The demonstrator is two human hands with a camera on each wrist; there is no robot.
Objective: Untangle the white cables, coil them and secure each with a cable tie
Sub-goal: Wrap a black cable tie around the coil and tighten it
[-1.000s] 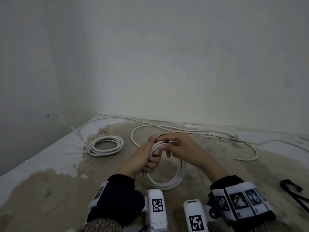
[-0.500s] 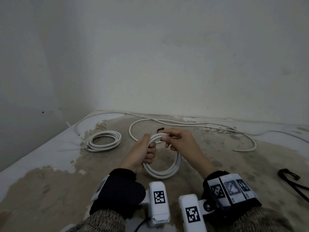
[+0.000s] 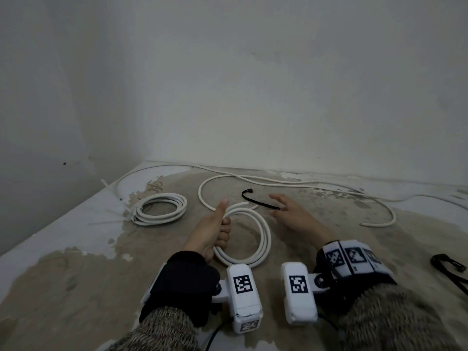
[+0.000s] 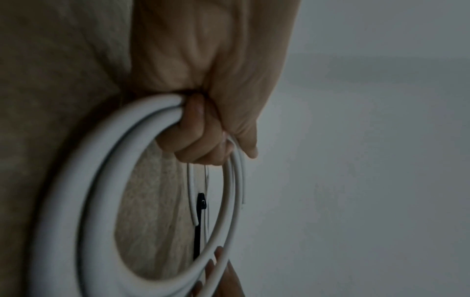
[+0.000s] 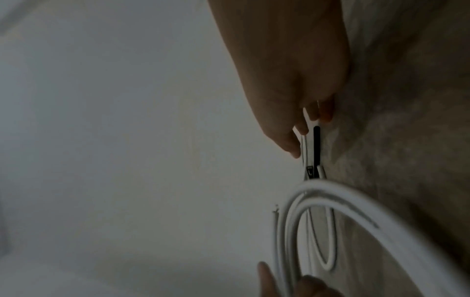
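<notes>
My left hand (image 3: 222, 219) grips the left side of a coiled white cable (image 3: 263, 231), thumb up; the coil hangs low over the floor. In the left wrist view my fingers (image 4: 201, 136) curl round the coil (image 4: 89, 180). My right hand (image 3: 279, 204) is open, fingers stretched out just right of the coil's top. A black cable tie (image 3: 255, 200) lies on the floor with one end at those fingertips. In the right wrist view the straight fingers (image 5: 292, 140) stop just short of the tie (image 5: 316, 144), with the coil (image 5: 356, 201) below.
A second white coil (image 3: 159, 209) lies on the floor to the left. A long loose white cable (image 3: 278, 183) snakes along the wall to the right. More black ties (image 3: 448, 264) lie at the far right. Walls close the corner behind.
My right hand has left the top of the coil and opened. The black tie, earlier at the coil's top, now lies on the floor. The left hand has lowered the coil.
</notes>
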